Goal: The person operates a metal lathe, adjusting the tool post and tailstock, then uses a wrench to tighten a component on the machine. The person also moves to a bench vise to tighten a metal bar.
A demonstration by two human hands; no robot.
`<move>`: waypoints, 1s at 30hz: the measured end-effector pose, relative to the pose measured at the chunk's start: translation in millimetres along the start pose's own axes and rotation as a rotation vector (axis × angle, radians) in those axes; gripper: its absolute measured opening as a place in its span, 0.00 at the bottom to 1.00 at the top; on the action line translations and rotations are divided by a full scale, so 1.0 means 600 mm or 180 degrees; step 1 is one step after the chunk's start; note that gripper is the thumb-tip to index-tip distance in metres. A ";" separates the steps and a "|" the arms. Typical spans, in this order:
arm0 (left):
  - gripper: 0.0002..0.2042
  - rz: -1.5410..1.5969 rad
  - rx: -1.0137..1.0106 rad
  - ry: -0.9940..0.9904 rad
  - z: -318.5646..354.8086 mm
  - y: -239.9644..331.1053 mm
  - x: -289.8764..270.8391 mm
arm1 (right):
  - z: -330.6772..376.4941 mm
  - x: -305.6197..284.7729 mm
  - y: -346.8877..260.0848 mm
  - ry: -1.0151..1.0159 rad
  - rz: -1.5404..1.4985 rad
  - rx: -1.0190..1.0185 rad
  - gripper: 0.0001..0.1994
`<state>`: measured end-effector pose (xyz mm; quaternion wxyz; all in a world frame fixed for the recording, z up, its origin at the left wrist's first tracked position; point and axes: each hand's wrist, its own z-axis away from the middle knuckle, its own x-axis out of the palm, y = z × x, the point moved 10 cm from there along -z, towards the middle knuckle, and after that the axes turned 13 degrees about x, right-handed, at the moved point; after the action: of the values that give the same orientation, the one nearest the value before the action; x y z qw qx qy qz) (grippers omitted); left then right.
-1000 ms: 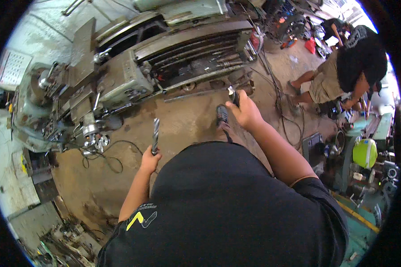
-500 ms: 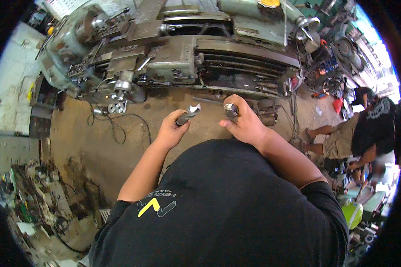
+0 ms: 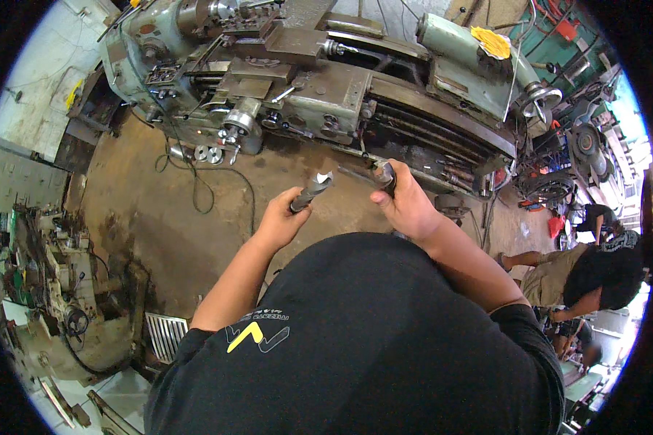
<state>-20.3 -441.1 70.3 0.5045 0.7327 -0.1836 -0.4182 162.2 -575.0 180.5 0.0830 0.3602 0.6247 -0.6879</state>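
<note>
Steel in both hands, held up in front of the lathe.

Far left: an old machine at the edge of the brown floor, a grate near it, a black cable looping down from the lathe.

Left hand: closed tight round the shank of a big drill bit, cutting end up and tilted to the right, towards the lathe bed. Dark, worn-looking shank; brighter fluted tip; no touch with the machine.

Right hand: wrapped round a short dark steel piece, only its rounded top showing above the fingers. Too covered to tell its kind. Sits just beside the drill bit's tip, the two apart.

Step in hand, by the look of it: both pieces raised chest-high and brought near each other, nothing yet fitted to the lathe or to one another. Bringing them together, if wanted, calls for lining up the bit's shank end, now buried in the left fist, so a change of grip first, and care with the sharp tip.

Far right: another person bent over, well apart.
</note>
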 end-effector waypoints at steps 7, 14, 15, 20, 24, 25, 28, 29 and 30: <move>0.07 0.0536 -0.0630 0.0348 0.032 -0.049 -0.037 | -0.091 -0.026 0.025 0.0106 -0.0583 0.0145 0.26; 0.09 0.0666 -0.1172 0.0851 0.039 -0.144 -0.061 | -0.247 -0.058 0.134 0.0275 -0.0404 0.0701 0.22; 0.09 0.0509 -0.1221 0.0867 0.035 -0.154 -0.066 | -0.278 -0.061 0.162 0.0379 -0.0464 0.0974 0.22; 0.08 0.0144 -0.1489 0.1064 -0.008 -0.171 -0.094 | -0.444 -0.027 0.186 -0.0038 0.0147 0.0604 0.18; 0.08 -0.0123 -0.1664 0.1284 -0.058 -0.155 -0.114 | -0.567 0.084 0.172 -0.0761 0.1327 0.0159 0.19; 0.07 -0.0121 -0.1753 0.1371 -0.067 -0.154 -0.116 | -0.588 0.106 0.164 -0.0731 0.1486 -0.0017 0.19; 0.07 0.0358 -0.1944 0.1704 -0.089 -0.162 -0.108 | -0.641 0.172 0.152 -0.0811 0.1959 -0.0286 0.19; 0.07 0.0254 -0.1855 0.1722 -0.099 -0.159 -0.112 | -0.657 0.194 0.149 -0.0856 0.2112 -0.0336 0.19; 0.08 0.0163 -0.1875 0.1700 -0.104 -0.162 -0.111 | -0.670 0.207 0.142 -0.0736 0.2125 -0.0388 0.18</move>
<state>-24.3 -317.3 21.1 0.7333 0.6348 0.0636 -0.2350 277.6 -181.3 54.0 0.3946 0.4586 0.4990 -0.6205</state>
